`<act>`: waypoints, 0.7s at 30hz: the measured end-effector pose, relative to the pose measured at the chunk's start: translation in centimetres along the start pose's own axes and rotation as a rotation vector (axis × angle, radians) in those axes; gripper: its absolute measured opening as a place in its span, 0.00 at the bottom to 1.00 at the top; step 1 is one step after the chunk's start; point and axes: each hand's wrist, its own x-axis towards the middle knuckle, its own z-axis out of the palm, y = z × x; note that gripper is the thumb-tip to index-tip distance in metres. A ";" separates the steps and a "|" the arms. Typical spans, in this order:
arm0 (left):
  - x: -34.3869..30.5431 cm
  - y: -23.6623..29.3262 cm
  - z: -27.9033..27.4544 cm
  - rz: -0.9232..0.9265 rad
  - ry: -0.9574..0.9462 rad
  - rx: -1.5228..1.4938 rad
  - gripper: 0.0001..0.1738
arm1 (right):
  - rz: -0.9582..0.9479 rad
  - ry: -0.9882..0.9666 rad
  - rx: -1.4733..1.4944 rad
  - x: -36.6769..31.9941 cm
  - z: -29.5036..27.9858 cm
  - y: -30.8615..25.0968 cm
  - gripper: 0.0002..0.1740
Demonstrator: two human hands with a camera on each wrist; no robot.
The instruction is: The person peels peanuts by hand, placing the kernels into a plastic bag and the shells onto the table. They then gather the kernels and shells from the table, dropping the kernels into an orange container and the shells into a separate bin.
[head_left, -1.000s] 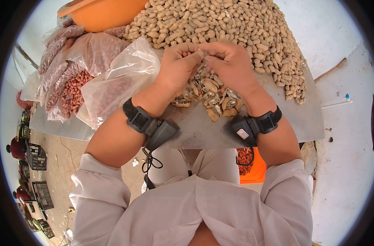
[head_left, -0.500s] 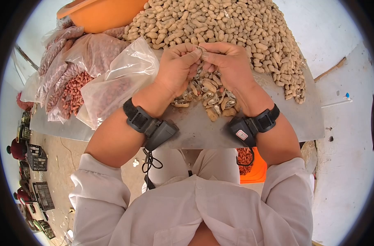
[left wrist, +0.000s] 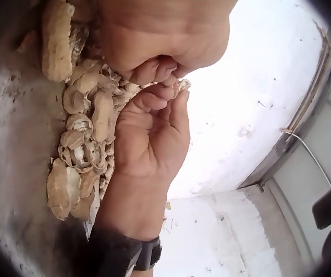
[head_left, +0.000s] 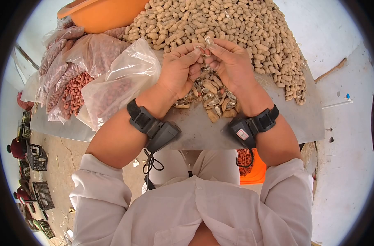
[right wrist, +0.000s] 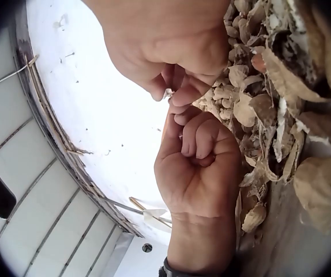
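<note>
In the head view my left hand (head_left: 179, 69) and right hand (head_left: 233, 67) meet fingertip to fingertip over the table. The right thumb and finger pinch a split peanut shell (head_left: 209, 40), its pale inside showing; a bit of that peanut shell (left wrist: 183, 85) pokes out past the fingers in the left wrist view. My left thumb and finger pinch a small piece of peanut (head_left: 198, 47), mostly covered by the fingertips. Cracked empty shells (head_left: 213, 100) lie heaped just below both hands.
A large mound of unshelled peanuts (head_left: 220, 20) rises behind the hands. At left are clear bags of red kernels (head_left: 74, 92), an open plastic bag (head_left: 133, 61) and an orange basin (head_left: 105, 16). An orange container (head_left: 256, 170) of red kernels stands below the table edge (head_left: 203, 143).
The fingertips, pressed together on the peanut before, have drawn slightly apart. The shell now stands up from the right fingertips, with its pale inside showing.
</note>
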 end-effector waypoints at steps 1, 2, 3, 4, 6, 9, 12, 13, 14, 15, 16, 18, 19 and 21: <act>0.1 -0.1 -0.2 -0.007 -0.007 -0.008 0.08 | 0.001 0.009 -0.042 -0.1 0.2 -0.2 0.16; 0.2 -0.1 -0.3 -0.015 -0.015 -0.016 0.08 | 0.003 0.019 -0.085 -0.2 0.4 -0.4 0.16; 0.2 0.0 0.0 -0.029 0.008 -0.014 0.08 | -0.020 0.015 -0.126 -0.2 0.4 -0.4 0.16; 0.1 0.2 0.4 -0.044 0.030 -0.013 0.08 | -0.043 0.011 -0.168 -0.2 0.4 -0.4 0.16; 0.1 0.2 0.4 -0.076 0.057 -0.037 0.08 | -0.109 0.014 -0.333 -0.4 0.5 -0.6 0.15; 0.3 0.1 -0.1 -0.139 0.087 -0.144 0.09 | -0.278 0.013 -0.662 -0.8 0.9 -0.9 0.13; 0.3 0.3 -0.1 -0.208 0.133 -0.282 0.11 | -0.519 -0.032 -0.869 -1.0 1.1 -0.9 0.11; 0.3 0.3 -0.2 -0.223 0.137 -0.312 0.12 | -0.585 -0.052 -0.917 -1.0 1.3 -1.0 0.11; 0.3 0.3 -0.3 -0.237 0.141 -0.342 0.13 | -0.652 -0.071 -0.964 -1.0 1.4 -1.2 0.10; 0.4 0.3 -0.4 -0.247 0.134 -0.371 0.13 | -0.684 -0.088 -0.970 -1.0 1.4 -1.2 0.10; 0.5 0.3 -0.6 -0.258 0.128 -0.400 0.14 | -0.715 -0.105 -0.975 -1.0 1.5 -1.2 0.10; 0.6 0.3 -0.9 -0.274 0.109 -0.437 0.14 | -0.707 -0.120 -0.921 -0.9 1.4 -1.2 0.10; 0.7 0.3 -1.1 -0.281 0.098 -0.446 0.14 | -0.668 -0.118 -0.862 -0.9 1.3 -1.1 0.10; 0.6 0.4 -0.8 -0.288 0.108 -0.437 0.15 | -0.590 -0.111 -0.738 -0.8 1.0 -0.8 0.09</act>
